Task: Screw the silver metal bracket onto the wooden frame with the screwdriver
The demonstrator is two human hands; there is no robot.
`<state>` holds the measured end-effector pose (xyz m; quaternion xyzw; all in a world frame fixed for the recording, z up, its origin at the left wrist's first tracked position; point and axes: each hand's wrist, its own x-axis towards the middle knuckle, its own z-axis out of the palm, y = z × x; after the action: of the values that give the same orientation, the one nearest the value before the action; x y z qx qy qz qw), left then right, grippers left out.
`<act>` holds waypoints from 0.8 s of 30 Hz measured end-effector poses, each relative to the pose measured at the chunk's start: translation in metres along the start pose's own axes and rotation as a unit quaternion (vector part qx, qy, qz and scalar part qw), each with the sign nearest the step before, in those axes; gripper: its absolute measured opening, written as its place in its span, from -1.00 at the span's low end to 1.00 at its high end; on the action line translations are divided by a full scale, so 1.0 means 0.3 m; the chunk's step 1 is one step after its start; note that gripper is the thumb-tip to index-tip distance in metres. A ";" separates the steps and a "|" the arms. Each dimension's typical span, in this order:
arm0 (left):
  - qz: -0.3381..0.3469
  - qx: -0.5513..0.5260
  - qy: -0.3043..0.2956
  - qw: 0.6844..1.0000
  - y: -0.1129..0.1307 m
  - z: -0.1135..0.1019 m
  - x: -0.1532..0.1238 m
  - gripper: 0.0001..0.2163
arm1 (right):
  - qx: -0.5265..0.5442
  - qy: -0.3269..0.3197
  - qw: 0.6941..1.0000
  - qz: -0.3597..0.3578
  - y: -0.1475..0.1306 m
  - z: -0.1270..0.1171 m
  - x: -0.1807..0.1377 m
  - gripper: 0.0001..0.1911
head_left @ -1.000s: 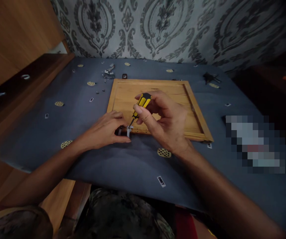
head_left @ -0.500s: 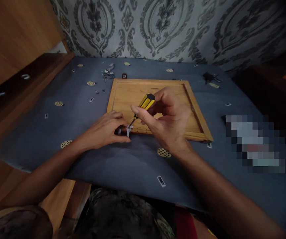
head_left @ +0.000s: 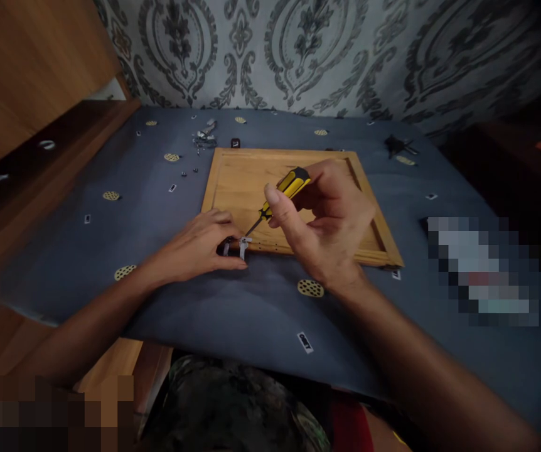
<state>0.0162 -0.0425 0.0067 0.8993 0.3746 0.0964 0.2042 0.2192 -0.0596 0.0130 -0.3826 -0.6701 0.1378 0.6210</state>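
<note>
A framed wooden panel (head_left: pixel 242 179) lies flat on a dark blue cloth (head_left: pixel 148 207). At its near left edge sits a small metal fitting (head_left: pixel 243 245), and my left hand (head_left: pixel 195 248) pinches it in place against the frame. My right hand (head_left: pixel 327 223) grips a screwdriver (head_left: pixel 283 191) with a yellow and black handle. The tool slants down to the left, with its tip at the fitting. A row of small holes shows in the frame edge just right of the fitting.
A heap of small metal parts (head_left: pixel 204 135) lies at the far left of the cloth, a dark tool (head_left: pixel 397 147) at the far right. Yellow dotted patches and small labels are scattered about. A wooden cabinet (head_left: pixel 26 75) stands at left, patterned wallpaper behind.
My right hand has shifted right and up with the screwdriver, and the handle now leans further right. The left hand has stayed on the fitting.
</note>
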 end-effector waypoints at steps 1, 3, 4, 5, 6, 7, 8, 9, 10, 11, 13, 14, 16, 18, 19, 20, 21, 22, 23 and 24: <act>0.002 0.002 0.002 1.000 -0.001 0.000 -0.001 -0.74 | 0.001 -0.002 1.000 0.000 0.002 0.002 -0.001 -0.59; 0.004 0.006 0.004 1.000 -0.004 0.001 -0.002 -0.74 | 0.010 -0.007 1.000 -0.002 0.004 0.005 -0.005 -0.59; 0.004 0.006 0.003 1.000 -0.005 0.001 -0.003 -0.74 | 0.016 -0.011 1.000 -0.003 0.005 0.006 -0.007 -0.60; 0.004 0.006 0.002 1.000 -0.005 0.001 -0.003 -0.74 | 0.022 -0.015 1.000 -0.002 0.005 0.007 -0.008 -0.61; 0.004 0.004 0.002 1.000 -0.005 0.000 -0.002 -0.75 | 0.029 -0.019 0.999 -0.002 0.005 0.008 -0.009 -0.63; 0.004 0.002 0.001 1.000 -0.005 0.000 -0.002 -0.74 | 0.035 -0.022 0.999 -0.001 0.004 0.009 -0.010 -0.64; 0.004 0.001 0.001 1.000 -0.005 0.001 -0.001 -0.74 | 0.041 -0.025 0.999 0.000 0.004 0.010 -0.010 -0.65; 0.003 0.000 0.001 1.000 -0.004 0.001 -0.001 -0.74 | 0.044 -0.026 0.999 0.001 0.004 0.011 -0.010 -0.65; 0.002 0.001 0.000 1.000 -0.004 0.001 0.000 -0.74 | 0.044 -0.027 0.999 0.001 0.005 0.011 -0.009 -0.65; 0.001 0.003 0.000 1.000 -0.002 0.001 0.000 -0.75 | 0.042 -0.027 0.999 0.003 0.006 0.011 -0.009 -0.65; -0.003 0.008 0.000 1.000 0.001 0.000 0.001 -0.75 | 0.035 -0.029 0.999 0.003 0.009 0.011 -0.008 -0.62; -0.003 0.010 0.000 1.000 0.003 -0.001 0.002 -0.75 | 0.031 -0.029 0.999 0.002 0.011 0.011 -0.007 -0.61; -0.003 0.012 -0.002 1.000 0.006 -0.003 0.003 -0.75 | 0.022 -0.031 0.999 0.003 0.017 0.009 -0.007 -0.61; -0.003 0.011 -0.005 1.000 0.008 -0.004 0.003 -0.74 | 0.012 -0.034 0.999 0.005 0.024 0.006 -0.007 -0.63; -0.003 0.011 -0.005 1.000 0.008 -0.004 0.003 -0.74 | 0.011 -0.036 0.999 0.006 0.027 0.005 -0.007 -0.65; -0.003 0.011 -0.005 1.000 0.008 -0.004 0.002 -0.74 | 0.011 -0.039 0.999 0.006 0.030 0.003 -0.006 -0.66; -0.003 0.011 -0.003 1.000 0.007 -0.003 0.001 -0.74 | 0.013 -0.044 0.999 0.007 0.033 0.002 -0.004 -0.67; -0.002 0.011 -0.002 1.000 0.006 -0.003 0.001 -0.75 | 0.019 -0.050 0.999 0.009 0.034 0.000 -0.002 -0.67; -0.001 0.012 0.000 1.000 0.005 -0.003 0.000 -0.75 | 0.027 -0.059 0.998 0.016 0.034 -0.002 0.002 -0.68; 0.000 0.011 0.002 1.000 0.003 -0.002 -0.001 -0.75 | 0.036 -0.072 0.996 0.027 0.033 -0.005 0.007 -0.68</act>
<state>0.0165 -0.0431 0.0077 0.9012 0.3763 0.0935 0.1935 0.2241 -0.0520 0.0083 -0.3671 -0.6970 0.2057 0.5806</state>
